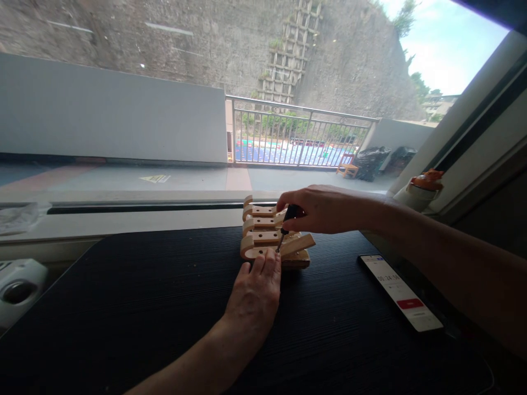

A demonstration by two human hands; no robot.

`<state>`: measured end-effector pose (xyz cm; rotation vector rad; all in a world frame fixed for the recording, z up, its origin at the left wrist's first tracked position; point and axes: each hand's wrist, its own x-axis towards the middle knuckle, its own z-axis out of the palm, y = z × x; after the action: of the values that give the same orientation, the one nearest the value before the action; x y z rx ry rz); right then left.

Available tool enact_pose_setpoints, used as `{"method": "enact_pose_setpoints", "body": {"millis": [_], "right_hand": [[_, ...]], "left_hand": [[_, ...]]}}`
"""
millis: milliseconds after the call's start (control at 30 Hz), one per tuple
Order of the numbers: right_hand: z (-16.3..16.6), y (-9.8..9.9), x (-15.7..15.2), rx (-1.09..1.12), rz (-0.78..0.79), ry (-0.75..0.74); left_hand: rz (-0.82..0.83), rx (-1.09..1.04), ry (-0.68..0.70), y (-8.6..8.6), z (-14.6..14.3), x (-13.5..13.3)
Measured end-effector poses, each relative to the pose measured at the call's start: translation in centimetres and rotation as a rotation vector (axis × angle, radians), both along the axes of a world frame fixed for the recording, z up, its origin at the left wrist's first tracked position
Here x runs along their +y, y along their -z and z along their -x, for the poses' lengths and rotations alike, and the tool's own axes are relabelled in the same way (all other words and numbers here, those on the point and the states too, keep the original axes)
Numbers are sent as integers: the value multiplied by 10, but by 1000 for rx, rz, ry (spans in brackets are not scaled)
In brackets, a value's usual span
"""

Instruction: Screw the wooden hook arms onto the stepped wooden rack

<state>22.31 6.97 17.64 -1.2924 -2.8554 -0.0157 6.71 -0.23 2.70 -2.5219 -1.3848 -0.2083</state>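
Observation:
A pale wooden hook rack (260,236) lies near the far edge of the table. It has several curved hooks side by side, with dark holes in their flat parts. My right hand (319,211) is closed round the dark handle of a screwdriver (284,229). The screwdriver slants down, its tip at the nearest hook. My left hand (257,285) comes from the front, its fingertips together and gripping that same hook close beside the tip. The fingers partly hide whatever the tip touches. A flat wooden strip (300,244) juts out at an angle to the right of the tip.
The rack rests on a black table (164,307). To the right lies a phone (401,293) with a lit timer screen. A bottle with an orange lid (426,184) stands by the window frame. A plastic bag (20,218) sits on the sill at left, above a white device (20,291).

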Motion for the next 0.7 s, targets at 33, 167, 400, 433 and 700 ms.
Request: {"method": "enact_pose_setpoints", "body": {"millis": [33, 167, 400, 433, 700], "right_hand": [[0, -2, 0, 6, 12, -15], [0, -3, 2, 5, 52, -48], [2, 3, 2, -11, 5, 15], [3, 3, 2, -14, -7, 26], [-2, -3, 0, -22, -3, 5]], "left_hand": [[2, 1, 2, 0, 0, 0], [5, 10, 9, 1, 0, 0], [1, 13, 8, 1, 0, 1], [4, 13, 6, 1, -1, 1], [-20, 7, -3, 1, -1, 0]]}}
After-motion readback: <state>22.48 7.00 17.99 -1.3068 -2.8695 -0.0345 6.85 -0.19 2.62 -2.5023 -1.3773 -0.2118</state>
